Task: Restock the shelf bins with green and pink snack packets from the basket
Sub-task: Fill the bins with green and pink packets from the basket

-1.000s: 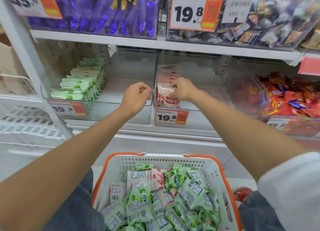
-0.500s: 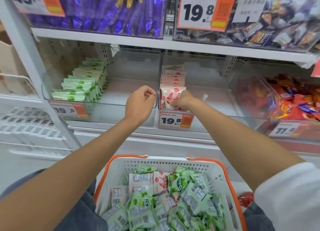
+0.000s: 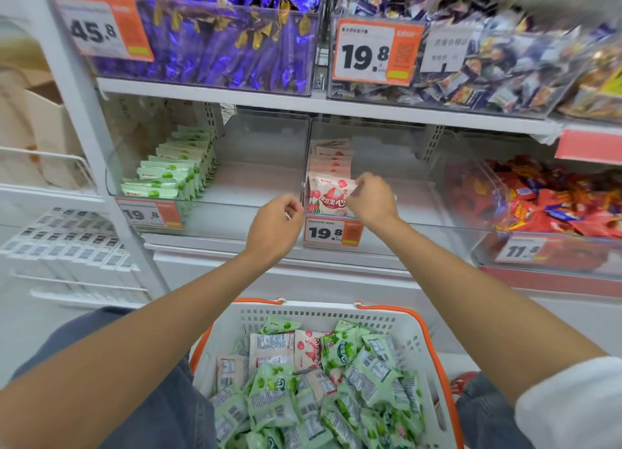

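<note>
While upright in bin (image 3: pixel 397 159), pink strawberry packet (image 3: pixel 328 196)

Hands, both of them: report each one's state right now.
Left hand: fingers curled, nothing visible in it.
Right hand: pinches the front pink packet by its top corner.

White metal shelving (image 3: pixel 370 109) is lit evenly and brightly, and its upper level is filled with purple-wrapped sweets (image 3: pixel 215 44) behind orange price tags (image 3: pixel 377 52). To the left, rows of barcode labels (image 3: pixel 67 243) and a cardboard box (image 3: pixel 43 111) are seen.
</note>
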`<state>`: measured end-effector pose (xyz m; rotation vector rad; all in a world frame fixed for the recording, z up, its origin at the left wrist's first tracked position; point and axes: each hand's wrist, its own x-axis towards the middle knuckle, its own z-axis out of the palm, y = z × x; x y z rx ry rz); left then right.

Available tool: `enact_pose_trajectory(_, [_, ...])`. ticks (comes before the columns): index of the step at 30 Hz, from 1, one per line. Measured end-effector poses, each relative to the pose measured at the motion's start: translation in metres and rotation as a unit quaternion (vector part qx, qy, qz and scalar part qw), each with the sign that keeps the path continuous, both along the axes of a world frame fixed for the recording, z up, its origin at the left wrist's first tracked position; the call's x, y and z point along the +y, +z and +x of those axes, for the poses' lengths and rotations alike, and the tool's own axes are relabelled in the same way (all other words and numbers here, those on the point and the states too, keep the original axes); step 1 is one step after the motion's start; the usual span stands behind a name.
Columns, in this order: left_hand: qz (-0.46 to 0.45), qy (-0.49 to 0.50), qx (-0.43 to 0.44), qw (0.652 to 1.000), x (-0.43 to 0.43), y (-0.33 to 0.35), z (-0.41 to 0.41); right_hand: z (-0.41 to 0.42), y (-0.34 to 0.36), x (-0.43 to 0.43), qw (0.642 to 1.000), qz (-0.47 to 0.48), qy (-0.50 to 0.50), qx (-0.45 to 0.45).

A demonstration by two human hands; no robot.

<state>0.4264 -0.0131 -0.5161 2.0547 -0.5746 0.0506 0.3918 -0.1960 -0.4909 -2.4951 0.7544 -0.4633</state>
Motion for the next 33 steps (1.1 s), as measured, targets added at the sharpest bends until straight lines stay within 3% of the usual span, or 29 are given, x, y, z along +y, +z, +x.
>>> enact_pose_trajectory(3, [0.039, -0.021, 0.047, 0.998, 0.010, -0.026, -0.009, -0.034, -0.017, 0.020, 0.986, -0.061, 0.070, -0.136])
enact_pose_trajectory(6, [0.142, -0.040, 0.115, 0.982, 0.023, -0.066, -0.010, -0.066, -0.056, 0.041, 0.973, -0.077, 0.156, -0.150])
enact_pose_trajectory(8, [0.224, -0.042, 0.167, 0.959, 0.034, -0.097, -0.009, -0.082, -0.098, 0.049, 0.976, -0.055, 0.196, -0.078])
enact_pose_trajectory(10, [0.319, -0.037, 0.204, 0.925, 0.048, -0.128, -0.009, -0.094, -0.147, 0.053, 0.974, 0.008, 0.213, 0.076])
enact_pose_trajectory(13, [0.432, -0.049, 0.255, 0.864, 0.066, -0.173, -0.013, -0.101, -0.205, 0.053, 0.924, 0.064, 0.242, 0.291])
enact_pose_trajectory(15, [0.445, -0.055, 0.289, 0.846, 0.072, -0.197, -0.014, -0.100, -0.220, 0.055, 0.907, 0.073, 0.246, 0.334])
enact_pose_trajectory(21, [0.316, 0.023, 0.367, 0.875, 0.068, -0.231, -0.020, -0.092, -0.233, 0.054, 0.912, 0.098, 0.212, 0.337])
enact_pose_trajectory(26, [0.327, 0.010, 0.307, 0.894, 0.053, -0.203, -0.025, -0.090, -0.224, 0.061, 0.921, 0.090, 0.227, 0.304])
enact_pose_trajectory(29, [0.180, 0.030, 0.369, 0.911, 0.033, -0.169, -0.026, -0.090, -0.211, 0.074, 0.913, 0.140, 0.277, 0.265])
enact_pose_trajectory(31, [0.048, 0.038, 0.477, 0.877, 0.024, -0.140, -0.030, -0.090, -0.202, 0.083, 0.911, 0.197, 0.286, 0.222])
enact_pose_trajectory(33, [-0.035, 0.033, 0.557, 0.829, 0.020, -0.112, -0.033, -0.091, -0.190, 0.083, 0.934, 0.191, 0.266, 0.145])
